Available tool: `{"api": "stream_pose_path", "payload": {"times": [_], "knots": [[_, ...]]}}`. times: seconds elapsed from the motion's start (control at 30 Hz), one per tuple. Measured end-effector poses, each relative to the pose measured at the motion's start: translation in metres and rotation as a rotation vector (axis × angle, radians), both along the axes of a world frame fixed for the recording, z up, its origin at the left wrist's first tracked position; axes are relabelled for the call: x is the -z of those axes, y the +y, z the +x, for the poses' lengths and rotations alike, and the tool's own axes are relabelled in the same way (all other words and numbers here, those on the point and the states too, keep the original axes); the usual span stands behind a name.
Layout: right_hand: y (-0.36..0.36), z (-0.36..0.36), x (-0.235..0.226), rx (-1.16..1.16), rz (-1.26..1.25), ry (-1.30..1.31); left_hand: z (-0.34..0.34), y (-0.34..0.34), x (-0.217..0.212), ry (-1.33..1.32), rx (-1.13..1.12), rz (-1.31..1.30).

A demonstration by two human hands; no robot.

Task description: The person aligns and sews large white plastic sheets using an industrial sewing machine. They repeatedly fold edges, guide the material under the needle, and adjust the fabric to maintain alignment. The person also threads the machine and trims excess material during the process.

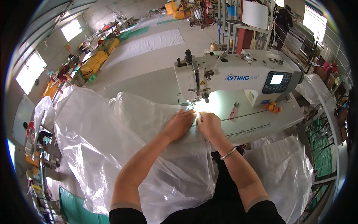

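A large translucent plastic sheet (108,130) spreads over the left side of the sewing table and hangs down in front of me. Its edge runs under the needle area of a white industrial sewing machine (231,63), lit by a bright lamp. My left hand (180,124) lies on the sheet just in front of the presser foot, fingers stretched flat. Close beside it, my right hand (210,124) is closed in a pinch on the sheet's edge; its fingertips are partly hidden. A metal bracelet (228,153) circles my right wrist.
Thread snips (234,110) lie on the table right of the needle, with several small orange fruits (274,107) farther right. A big white thread cone (255,15) stands behind the machine. More plastic sheet (278,175) hangs at the right. A person (283,24) stands at the far right.
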State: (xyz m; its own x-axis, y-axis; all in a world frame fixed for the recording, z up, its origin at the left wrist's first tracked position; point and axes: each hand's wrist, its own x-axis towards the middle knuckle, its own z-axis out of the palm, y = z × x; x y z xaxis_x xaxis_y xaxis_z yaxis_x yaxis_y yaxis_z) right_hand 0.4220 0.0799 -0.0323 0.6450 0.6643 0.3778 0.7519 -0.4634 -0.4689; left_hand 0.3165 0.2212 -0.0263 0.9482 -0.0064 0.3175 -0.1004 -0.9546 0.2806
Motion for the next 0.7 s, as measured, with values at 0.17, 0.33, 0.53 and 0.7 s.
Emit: {"api": "stream_pose_path", "payload": {"times": [0.17,0.33,0.53,0.7], "knots": [[0.004,-0.007,0.011,-0.009,0.071,-0.117,-0.002,-0.015,-0.020,0.121,-0.060,0.000],[0.005,-0.010,0.010,-0.082,-0.054,-0.232,-0.001,-0.005,-0.007,-0.051,0.001,-0.107],[0.005,-0.012,-0.001,-0.129,-0.255,-0.250,0.001,-0.011,-0.001,-0.082,-0.099,-0.126],[-0.012,-0.030,-0.007,-0.082,-0.145,-0.134,0.004,-0.005,0.014,-0.047,-0.097,0.146]]}}
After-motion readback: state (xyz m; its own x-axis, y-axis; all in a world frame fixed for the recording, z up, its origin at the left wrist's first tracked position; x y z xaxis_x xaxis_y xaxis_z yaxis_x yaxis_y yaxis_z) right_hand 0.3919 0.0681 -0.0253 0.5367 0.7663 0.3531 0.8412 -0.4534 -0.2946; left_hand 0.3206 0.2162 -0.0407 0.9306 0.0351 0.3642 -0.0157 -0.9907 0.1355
